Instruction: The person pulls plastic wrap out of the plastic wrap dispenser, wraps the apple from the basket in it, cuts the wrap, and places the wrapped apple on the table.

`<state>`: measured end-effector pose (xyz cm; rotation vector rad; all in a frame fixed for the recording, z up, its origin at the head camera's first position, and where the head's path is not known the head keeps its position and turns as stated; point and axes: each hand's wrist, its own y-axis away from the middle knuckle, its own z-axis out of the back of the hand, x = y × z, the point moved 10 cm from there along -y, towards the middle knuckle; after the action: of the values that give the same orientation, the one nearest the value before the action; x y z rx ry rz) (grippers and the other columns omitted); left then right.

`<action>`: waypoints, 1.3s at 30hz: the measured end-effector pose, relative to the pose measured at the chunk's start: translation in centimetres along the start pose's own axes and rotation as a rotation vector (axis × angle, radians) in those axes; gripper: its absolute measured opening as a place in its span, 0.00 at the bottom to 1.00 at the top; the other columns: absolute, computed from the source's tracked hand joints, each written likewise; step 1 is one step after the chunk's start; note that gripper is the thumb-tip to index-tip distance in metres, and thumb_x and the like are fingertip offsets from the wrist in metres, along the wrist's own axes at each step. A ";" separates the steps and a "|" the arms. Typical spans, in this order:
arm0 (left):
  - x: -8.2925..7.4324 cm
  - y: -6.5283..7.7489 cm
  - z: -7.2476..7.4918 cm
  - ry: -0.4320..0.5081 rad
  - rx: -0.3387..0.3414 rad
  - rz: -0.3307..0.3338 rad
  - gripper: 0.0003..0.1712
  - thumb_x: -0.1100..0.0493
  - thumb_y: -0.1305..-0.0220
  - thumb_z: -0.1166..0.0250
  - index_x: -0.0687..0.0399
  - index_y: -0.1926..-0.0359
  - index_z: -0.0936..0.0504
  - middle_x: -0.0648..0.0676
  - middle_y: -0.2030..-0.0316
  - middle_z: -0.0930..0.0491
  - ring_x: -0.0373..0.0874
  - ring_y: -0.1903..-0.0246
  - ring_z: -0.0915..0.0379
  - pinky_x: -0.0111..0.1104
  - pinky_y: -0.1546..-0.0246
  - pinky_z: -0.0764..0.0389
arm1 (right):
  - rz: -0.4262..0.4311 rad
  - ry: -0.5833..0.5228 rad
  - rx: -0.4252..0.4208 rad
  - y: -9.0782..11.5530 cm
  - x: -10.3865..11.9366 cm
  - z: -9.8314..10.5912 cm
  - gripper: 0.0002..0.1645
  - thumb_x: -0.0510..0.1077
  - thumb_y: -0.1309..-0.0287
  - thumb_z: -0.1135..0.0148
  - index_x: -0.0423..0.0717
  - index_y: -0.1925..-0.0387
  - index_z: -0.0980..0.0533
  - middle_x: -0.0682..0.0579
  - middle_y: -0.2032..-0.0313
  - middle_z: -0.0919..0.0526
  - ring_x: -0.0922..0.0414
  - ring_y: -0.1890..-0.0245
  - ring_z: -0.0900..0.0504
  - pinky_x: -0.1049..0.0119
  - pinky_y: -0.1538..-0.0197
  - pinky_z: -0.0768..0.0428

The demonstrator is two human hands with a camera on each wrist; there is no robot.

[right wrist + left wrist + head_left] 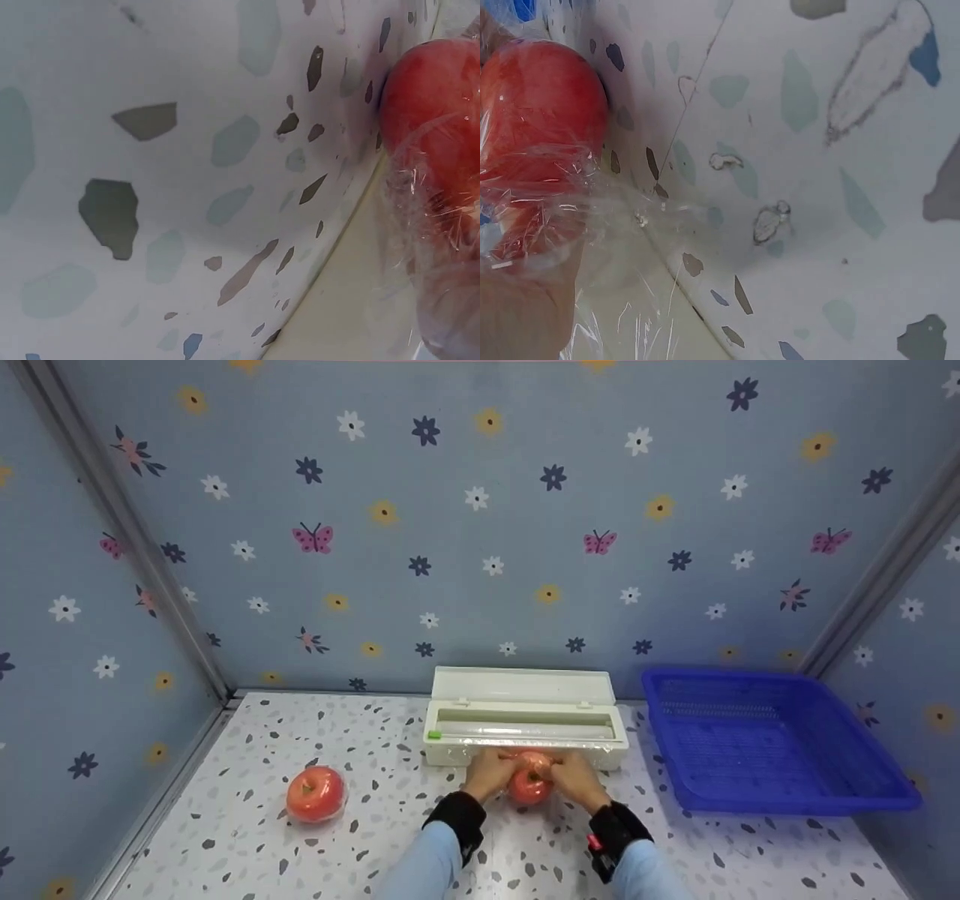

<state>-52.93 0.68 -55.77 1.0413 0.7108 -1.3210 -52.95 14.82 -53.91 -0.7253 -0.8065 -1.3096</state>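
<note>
A red apple (530, 790) stands on the speckled table, touching or close to the front of a white cling film dispenser (450, 754). Clear cling film (544, 169) is drawn over the apple and wrinkles around its side. From the left, my left hand (489, 772) pinches the film at the apple. On the other side, my right hand (580, 780) does the same, its fingers partly under shiny film in the right wrist view. The dispenser's lid (523, 685) is raised, and a film roll (525, 729) lies inside.
Another red apple (315, 793), apparently wrapped in film, sits at the left of the table (240, 840). A blue plastic basket (795, 802) stands at the right. Flower-patterned panels (480, 532) close off the back and both sides.
</note>
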 end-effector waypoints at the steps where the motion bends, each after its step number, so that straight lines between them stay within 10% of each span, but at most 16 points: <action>1: -0.1 0.0 0.1 -0.015 -0.013 -0.003 0.13 0.51 0.48 0.37 0.58 0.72 0.21 0.51 0.76 0.22 0.40 0.79 0.29 0.27 0.79 0.28 | -0.021 -0.002 -0.007 0.0 -0.1 0.1 0.18 0.36 0.53 0.44 0.41 0.58 0.21 0.43 0.60 0.18 0.60 0.79 0.29 0.69 0.75 0.29; 14: -0.6 -0.1 0.2 -0.024 -0.059 -0.103 0.15 0.47 0.49 0.36 0.55 0.70 0.18 0.50 0.78 0.20 0.38 0.82 0.32 0.26 0.81 0.32 | -0.081 -0.018 -0.033 0.2 -0.8 0.3 0.12 0.43 0.52 0.39 0.41 0.65 0.19 0.48 0.68 0.17 0.58 0.76 0.25 0.70 0.72 0.28; 24: -2.3 2.0 0.5 -0.459 -0.306 -0.409 0.21 0.40 0.47 0.39 0.52 0.65 0.17 0.47 0.76 0.23 0.40 0.76 0.28 0.31 0.72 0.26 | -0.073 -0.068 0.031 0.8 -1.1 -1.1 0.13 0.40 0.52 0.41 0.39 0.63 0.20 0.47 0.70 0.17 0.57 0.74 0.22 0.63 0.68 0.21; 32: -5.3 4.4 -1.3 -0.682 -0.170 -0.783 0.29 0.43 0.51 0.34 0.52 0.50 0.24 0.51 0.51 0.24 0.44 0.52 0.28 0.36 0.50 0.26 | -0.061 -0.051 0.003 0.6 -1.0 -0.1 0.13 0.39 0.54 0.41 0.39 0.64 0.19 0.49 0.74 0.18 0.57 0.76 0.23 0.66 0.72 0.23; 39: -4.8 4.5 -1.4 -0.620 -0.125 -0.780 0.30 0.45 0.54 0.32 0.49 0.49 0.24 0.51 0.46 0.27 0.45 0.47 0.30 0.38 0.45 0.29 | 0.085 0.070 -0.012 0.9 0.8 0.1 0.17 0.46 0.49 0.38 0.44 0.57 0.21 0.47 0.65 0.17 0.54 0.67 0.21 0.63 0.64 0.23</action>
<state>-49.11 3.72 -51.17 0.1834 0.7240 -2.1012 -52.04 14.60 -53.16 -0.7124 -0.7044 -1.2572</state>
